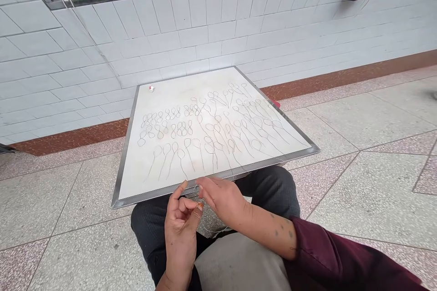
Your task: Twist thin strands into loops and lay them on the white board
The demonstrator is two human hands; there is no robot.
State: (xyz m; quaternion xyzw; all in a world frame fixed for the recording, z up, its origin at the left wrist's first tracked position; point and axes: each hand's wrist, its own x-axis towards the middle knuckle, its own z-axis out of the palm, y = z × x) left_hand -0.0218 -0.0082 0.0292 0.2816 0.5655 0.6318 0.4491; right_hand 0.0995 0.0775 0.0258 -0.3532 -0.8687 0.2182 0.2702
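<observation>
Grey cloth [239,261]: in the head view, it is seen nearest, at six o'clock from the middle, over the lap, between dark trousers [278,188].
Left hand [182,223]: it is held toward seven o'clock, just before the near edge of the board. The forefinger is raised apart; the thumb tip is brought near the bent fingers. Whether something is clamped there cannot be told.
Right hand [221,198]: it is held at six o'clock, with a maroon sleeve [324,248] pushed up at four o'clock. Thumb and forefinger are closed together on a thin wire.
Thin wire [216,231]: it is hung in a loose curve below the two hands; its ends cannot be made out.
White board [153,100]: it is framed in metal and laid across the knees, with its far side near the tiled wall [205,36].
Looped wires [213,145]: many with one loop and a tail are spread on the board, from seven o'clock round to two.
Figure-eight wires [179,128]: they are arranged in rows toward nine o'clock.
Small white-and-red object [151,89]: it is placed at ten o'clock, near the board's corner.
</observation>
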